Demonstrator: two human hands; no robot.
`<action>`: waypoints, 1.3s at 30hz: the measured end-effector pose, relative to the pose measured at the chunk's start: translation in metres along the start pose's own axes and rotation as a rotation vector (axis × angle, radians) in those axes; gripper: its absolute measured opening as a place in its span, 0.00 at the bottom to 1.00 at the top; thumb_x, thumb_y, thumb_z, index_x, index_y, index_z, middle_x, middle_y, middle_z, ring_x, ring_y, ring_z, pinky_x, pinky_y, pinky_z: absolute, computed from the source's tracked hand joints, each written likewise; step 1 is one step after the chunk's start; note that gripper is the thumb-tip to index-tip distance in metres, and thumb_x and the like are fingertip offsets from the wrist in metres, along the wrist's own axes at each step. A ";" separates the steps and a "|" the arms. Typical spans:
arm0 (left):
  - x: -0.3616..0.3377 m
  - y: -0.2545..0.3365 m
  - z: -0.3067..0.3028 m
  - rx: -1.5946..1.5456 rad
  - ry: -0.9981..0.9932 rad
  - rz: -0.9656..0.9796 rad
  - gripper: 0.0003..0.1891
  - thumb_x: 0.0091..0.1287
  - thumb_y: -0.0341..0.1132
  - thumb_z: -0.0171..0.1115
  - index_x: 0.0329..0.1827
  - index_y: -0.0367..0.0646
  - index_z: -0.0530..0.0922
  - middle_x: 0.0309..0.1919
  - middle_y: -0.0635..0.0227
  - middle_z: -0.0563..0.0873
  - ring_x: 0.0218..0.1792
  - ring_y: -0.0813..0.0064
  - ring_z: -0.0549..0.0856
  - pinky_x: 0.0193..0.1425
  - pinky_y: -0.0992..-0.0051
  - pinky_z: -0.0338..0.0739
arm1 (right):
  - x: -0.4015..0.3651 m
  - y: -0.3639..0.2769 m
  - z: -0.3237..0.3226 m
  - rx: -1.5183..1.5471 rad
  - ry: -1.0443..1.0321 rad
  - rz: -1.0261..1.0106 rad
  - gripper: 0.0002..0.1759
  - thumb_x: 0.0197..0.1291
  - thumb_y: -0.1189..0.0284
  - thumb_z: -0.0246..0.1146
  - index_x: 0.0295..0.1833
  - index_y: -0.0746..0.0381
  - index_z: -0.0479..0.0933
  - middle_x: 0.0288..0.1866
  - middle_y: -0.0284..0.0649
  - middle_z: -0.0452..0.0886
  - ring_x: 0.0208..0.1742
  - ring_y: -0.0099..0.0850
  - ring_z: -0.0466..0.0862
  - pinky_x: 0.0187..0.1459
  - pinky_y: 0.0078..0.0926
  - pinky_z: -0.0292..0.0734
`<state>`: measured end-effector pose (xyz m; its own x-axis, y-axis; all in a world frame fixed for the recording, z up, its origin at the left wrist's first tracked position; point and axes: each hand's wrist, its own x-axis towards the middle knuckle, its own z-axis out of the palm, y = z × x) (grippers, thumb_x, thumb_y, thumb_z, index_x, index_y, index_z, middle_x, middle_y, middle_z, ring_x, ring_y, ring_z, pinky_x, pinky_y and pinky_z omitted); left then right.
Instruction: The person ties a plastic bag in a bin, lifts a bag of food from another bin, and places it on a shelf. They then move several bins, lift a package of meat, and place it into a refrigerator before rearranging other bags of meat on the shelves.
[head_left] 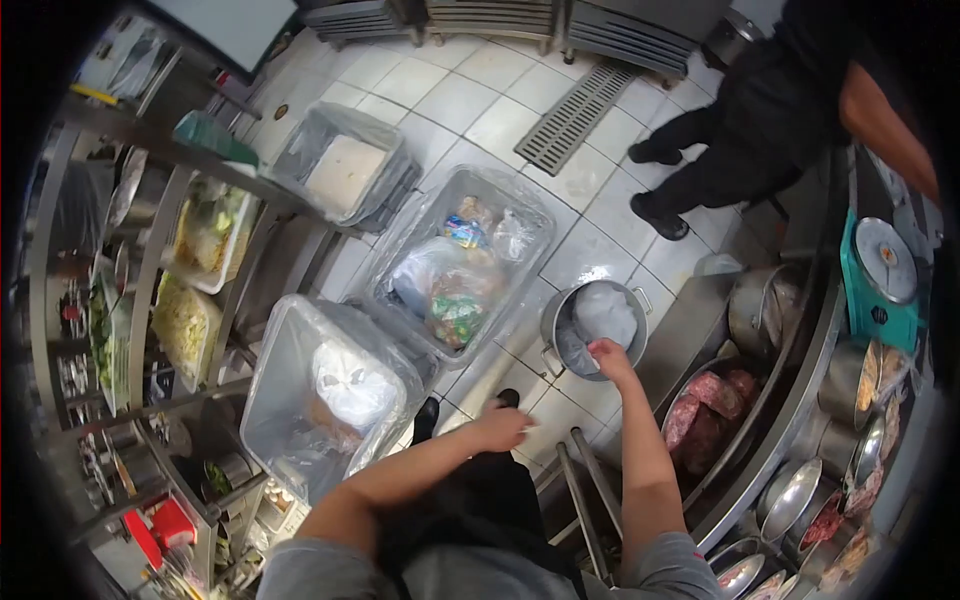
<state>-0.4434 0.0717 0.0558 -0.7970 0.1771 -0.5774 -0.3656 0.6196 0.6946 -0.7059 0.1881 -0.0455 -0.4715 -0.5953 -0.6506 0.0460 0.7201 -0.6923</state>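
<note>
Pinching the soft, probably slippery plastic liner (604,312) at the rim of the steel pot (552,335), my right hand (610,355) is clamping it; whether my left hand (500,428) is closed, I cannot tell.

We stand in a commercial kitchen: a white tiled floor (470,100) with a drain grate (575,115), steel shelves (150,255) holding tubs of cut vegetables (185,325), plastic-lined bins (290,400), a big metal pot (553,335) and a basin of raw meat (710,410).
</note>
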 end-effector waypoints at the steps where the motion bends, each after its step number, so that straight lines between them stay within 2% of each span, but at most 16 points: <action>1: -0.036 -0.010 -0.001 -0.050 -0.035 -0.182 0.18 0.58 0.40 0.51 0.52 0.51 0.72 0.47 0.65 0.78 0.51 0.64 0.76 0.52 0.54 0.62 | 0.003 -0.005 0.006 0.030 -0.045 -0.039 0.07 0.53 0.79 0.55 0.39 0.63 0.73 0.36 0.37 0.78 0.40 0.25 0.77 0.44 0.22 0.70; 6: -0.240 -0.099 0.060 -0.069 -0.300 -0.741 0.17 0.56 0.41 0.52 0.49 0.49 0.76 0.45 0.62 0.80 0.48 0.65 0.78 0.48 0.61 0.69 | -0.010 -0.037 0.037 0.084 -0.094 -0.257 0.08 0.48 0.81 0.55 0.37 0.65 0.73 0.32 0.36 0.78 0.36 0.26 0.76 0.38 0.21 0.71; 11: -0.427 -0.230 0.114 -0.274 -0.140 -0.905 0.09 0.52 0.37 0.58 0.34 0.46 0.79 0.32 0.68 0.82 0.34 0.71 0.80 0.40 0.70 0.74 | -0.066 -0.130 0.109 -0.482 -0.256 -0.365 0.08 0.50 0.78 0.55 0.38 0.64 0.73 0.33 0.43 0.79 0.37 0.34 0.79 0.41 0.28 0.72; 13: -0.487 -0.274 0.089 -0.285 0.464 -0.539 0.08 0.55 0.38 0.56 0.30 0.43 0.78 0.27 0.70 0.82 0.31 0.73 0.80 0.39 0.70 0.75 | -0.109 -0.196 0.165 -0.595 -0.393 -0.502 0.09 0.48 0.79 0.53 0.38 0.65 0.72 0.31 0.45 0.78 0.35 0.38 0.79 0.39 0.31 0.72; 15: -0.507 -0.199 0.005 -1.219 1.269 -0.877 0.13 0.61 0.45 0.54 0.34 0.44 0.77 0.27 0.72 0.80 0.34 0.79 0.80 0.43 0.74 0.73 | -0.149 -0.250 0.224 -0.690 -0.566 -0.692 0.10 0.47 0.80 0.52 0.38 0.65 0.72 0.33 0.47 0.77 0.37 0.42 0.78 0.40 0.33 0.72; 16: -0.522 -0.217 -0.001 -1.629 1.429 -0.532 0.12 0.61 0.47 0.55 0.40 0.52 0.76 0.33 0.73 0.80 0.37 0.78 0.78 0.42 0.71 0.71 | -0.168 -0.276 0.252 -0.733 -0.633 -0.785 0.11 0.46 0.80 0.51 0.38 0.65 0.72 0.33 0.49 0.77 0.38 0.44 0.78 0.40 0.35 0.72; 18: -0.543 -0.223 -0.025 -1.828 1.777 -0.156 0.13 0.62 0.45 0.55 0.47 0.53 0.74 0.38 0.78 0.79 0.41 0.78 0.77 0.51 0.68 0.66 | -0.219 -0.328 0.303 -0.841 -0.875 -0.923 0.10 0.47 0.77 0.50 0.37 0.63 0.73 0.35 0.50 0.77 0.39 0.46 0.77 0.41 0.38 0.71; 22: -0.583 -0.255 -0.041 -2.011 2.177 0.486 0.08 0.62 0.42 0.54 0.40 0.52 0.73 0.34 0.81 0.78 0.40 0.81 0.75 0.52 0.69 0.63 | -0.342 -0.417 0.376 -1.112 -1.459 -1.142 0.09 0.45 0.74 0.51 0.31 0.64 0.75 0.32 0.49 0.78 0.37 0.47 0.78 0.38 0.41 0.73; 25: -0.604 -0.269 -0.040 -2.161 2.343 0.580 0.07 0.64 0.40 0.49 0.41 0.53 0.72 0.36 0.79 0.77 0.37 0.81 0.76 0.52 0.66 0.64 | -0.425 -0.464 0.401 -1.261 -1.663 -1.219 0.07 0.44 0.74 0.52 0.27 0.64 0.75 0.27 0.47 0.79 0.31 0.45 0.80 0.35 0.44 0.73; 28: -0.613 -0.271 -0.029 -2.251 2.492 0.381 0.08 0.63 0.40 0.48 0.42 0.52 0.71 0.36 0.80 0.76 0.38 0.81 0.76 0.53 0.66 0.62 | -0.480 -0.488 0.419 -1.361 -1.682 -1.457 0.07 0.43 0.72 0.55 0.24 0.61 0.78 0.22 0.44 0.79 0.25 0.39 0.81 0.30 0.40 0.72; 32: -0.603 -0.353 -0.014 -2.233 2.724 0.267 0.06 0.53 0.32 0.51 0.32 0.41 0.72 0.29 0.69 0.77 0.25 0.76 0.76 0.32 0.69 0.72 | -0.506 -0.506 0.441 -1.469 -1.600 -1.458 0.05 0.42 0.72 0.56 0.22 0.60 0.77 0.23 0.43 0.79 0.23 0.36 0.80 0.27 0.34 0.71; 34: -0.622 -0.287 -0.071 -2.333 2.776 0.291 0.08 0.57 0.34 0.48 0.38 0.46 0.72 0.30 0.71 0.76 0.26 0.73 0.73 0.33 0.65 0.67 | -0.505 -0.499 0.434 -1.348 -1.429 -1.559 0.06 0.42 0.72 0.56 0.19 0.61 0.73 0.20 0.43 0.77 0.22 0.38 0.78 0.25 0.32 0.72; 35: -0.629 -0.281 -0.090 -2.324 2.680 0.169 0.07 0.55 0.34 0.49 0.34 0.44 0.73 0.27 0.69 0.77 0.24 0.72 0.74 0.25 0.67 0.65 | -0.510 -0.501 0.435 -1.415 -1.396 -1.485 0.06 0.42 0.71 0.56 0.22 0.61 0.74 0.24 0.43 0.76 0.27 0.38 0.77 0.29 0.33 0.70; 37: -0.649 -0.250 -0.142 -2.293 2.694 0.128 0.10 0.56 0.32 0.52 0.38 0.40 0.75 0.29 0.65 0.79 0.26 0.70 0.78 0.28 0.69 0.72 | -0.520 -0.507 0.437 -1.538 -1.316 -1.340 0.09 0.42 0.69 0.58 0.28 0.62 0.76 0.31 0.42 0.76 0.38 0.38 0.74 0.35 0.35 0.66; 38: -0.664 -0.237 -0.154 -2.432 2.471 0.415 0.10 0.56 0.33 0.52 0.39 0.39 0.75 0.29 0.64 0.80 0.26 0.69 0.78 0.29 0.69 0.73 | -0.521 -0.508 0.440 -1.543 -1.284 -1.346 0.08 0.42 0.69 0.57 0.28 0.62 0.76 0.30 0.42 0.76 0.38 0.38 0.74 0.35 0.35 0.67; 39: -0.673 -0.234 -0.165 -2.411 2.463 0.416 0.10 0.56 0.33 0.52 0.39 0.39 0.75 0.29 0.64 0.80 0.26 0.69 0.78 0.29 0.69 0.73 | -0.520 -0.513 0.444 -1.525 -1.257 -1.342 0.07 0.42 0.70 0.57 0.27 0.62 0.75 0.30 0.42 0.75 0.38 0.38 0.74 0.35 0.35 0.67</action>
<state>0.0993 -0.3184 0.3520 0.4033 -0.5675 -0.7178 0.9087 0.1561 0.3872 -0.0931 -0.0299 0.5091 0.8837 -0.1929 -0.4264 -0.4010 -0.7819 -0.4774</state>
